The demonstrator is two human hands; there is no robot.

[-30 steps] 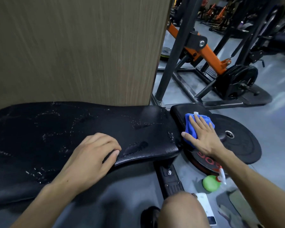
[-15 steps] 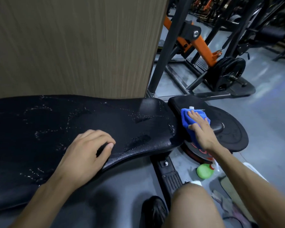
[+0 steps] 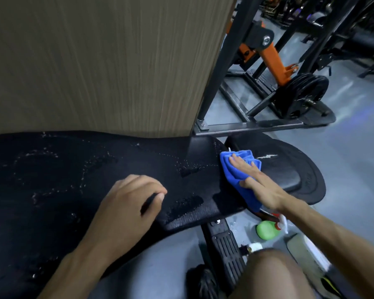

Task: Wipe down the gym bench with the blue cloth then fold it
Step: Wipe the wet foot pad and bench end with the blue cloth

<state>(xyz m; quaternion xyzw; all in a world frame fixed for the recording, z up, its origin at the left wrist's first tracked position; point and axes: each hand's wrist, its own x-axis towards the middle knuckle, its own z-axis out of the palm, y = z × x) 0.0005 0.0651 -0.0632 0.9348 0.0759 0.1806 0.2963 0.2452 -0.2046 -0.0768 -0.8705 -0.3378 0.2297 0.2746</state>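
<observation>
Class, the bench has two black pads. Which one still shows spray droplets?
The long pad under the left hand, speckled with white droplets. The small pad beside the blue cloth shows only one white streak.

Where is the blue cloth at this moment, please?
In the head view, the blue cloth lies right of centre, at the gap between the long bench pad and the small seat pad, pressed flat under the right hand.

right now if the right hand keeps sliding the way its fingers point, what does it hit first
The right hand lies flat on the blue cloth, fingers pointing up-left toward the long bench pad. It would probably cross the gap and meet that pad's end first, with the wooden wall behind; depth is hard to judge.
</observation>
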